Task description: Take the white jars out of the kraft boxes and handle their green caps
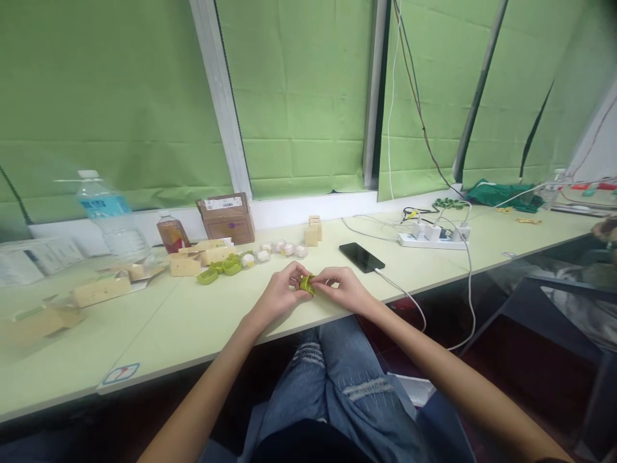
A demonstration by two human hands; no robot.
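Over the front edge of the pale table (193,328), my left hand (282,294) holds a small green ring-like piece (307,285) between thumb and fingers. My right hand (343,289) pinches the right side of the same piece. Left of my hands lie several similar green pieces (231,265) in a group. Several small clear-wrapped white items (263,255) sit behind them in a row. Small tan boxes (312,235) stand beyond my hands. What the inside of the green piece looks like is too small to tell.
A black phone (361,256) with a white cable lies to the right, near a white power strip (434,241). Opened tan cartons (103,289), a large water bottle (108,215), a juice bottle (172,233) and a brown box (227,220) stand at the left.
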